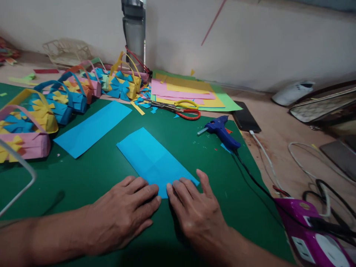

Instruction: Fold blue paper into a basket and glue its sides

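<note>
A creased sheet of blue paper (155,155) lies slantwise on the green mat (94,185). My left hand (130,207) presses on its near edge, fingers held together. Close beside it, my right hand (191,207) has its bent fingers on the same edge, and its little finger sticks up. The fingers of both hands cover part of that edge, so I cannot tell how it is folded there. Another blue paper sheet (93,128) rests flat to the upper left, apart from my hands.
Several small paper baskets (61,104) line the left side. Scissors (183,108) lie before stacked coloured paper (189,91). On the right are a blue glue gun (222,133), a phone (246,116), cables and a purple power strip (308,230). A bottle (134,37) stands behind.
</note>
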Demonstrator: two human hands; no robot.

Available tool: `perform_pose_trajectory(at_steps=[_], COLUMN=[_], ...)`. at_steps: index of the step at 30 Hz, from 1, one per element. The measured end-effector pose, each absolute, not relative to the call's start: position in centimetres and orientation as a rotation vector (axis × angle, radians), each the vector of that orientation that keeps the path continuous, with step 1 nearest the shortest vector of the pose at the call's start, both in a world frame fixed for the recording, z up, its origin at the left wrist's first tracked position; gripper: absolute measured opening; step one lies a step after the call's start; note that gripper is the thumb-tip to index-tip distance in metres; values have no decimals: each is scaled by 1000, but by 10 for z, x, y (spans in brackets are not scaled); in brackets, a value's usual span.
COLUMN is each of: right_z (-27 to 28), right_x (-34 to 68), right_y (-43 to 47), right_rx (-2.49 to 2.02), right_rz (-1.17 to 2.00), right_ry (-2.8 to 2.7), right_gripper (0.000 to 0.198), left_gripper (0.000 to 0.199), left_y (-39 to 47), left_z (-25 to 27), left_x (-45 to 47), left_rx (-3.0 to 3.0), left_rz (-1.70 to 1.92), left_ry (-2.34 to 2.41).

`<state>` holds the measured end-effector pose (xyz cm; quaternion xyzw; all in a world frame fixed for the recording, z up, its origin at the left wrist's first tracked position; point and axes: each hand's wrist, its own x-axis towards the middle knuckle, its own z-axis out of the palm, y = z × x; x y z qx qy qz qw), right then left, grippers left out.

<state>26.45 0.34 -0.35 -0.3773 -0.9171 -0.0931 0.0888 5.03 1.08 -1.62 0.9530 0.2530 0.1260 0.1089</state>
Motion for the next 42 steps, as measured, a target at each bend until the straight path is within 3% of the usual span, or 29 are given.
perform_pose_trajectory(at_steps=[15,23,42], right_z=[-10,-10,-4], right_x=[266,268,269], right_y=[-5,-4,-1], right_rx=[-1006,-1044,-1158], right_rz=[-482,-344,-406], right_ry=[-2686,-2680,-2715], right_gripper=[37,42,26], left_gripper=[21,45,30], left_y=[11,10,9], left_z=[-18,-11,-12], left_x=[50,52,54], left_rx=[2703,2829,2778], left_rz=[555,203,281], left_ry=[743,728,784])
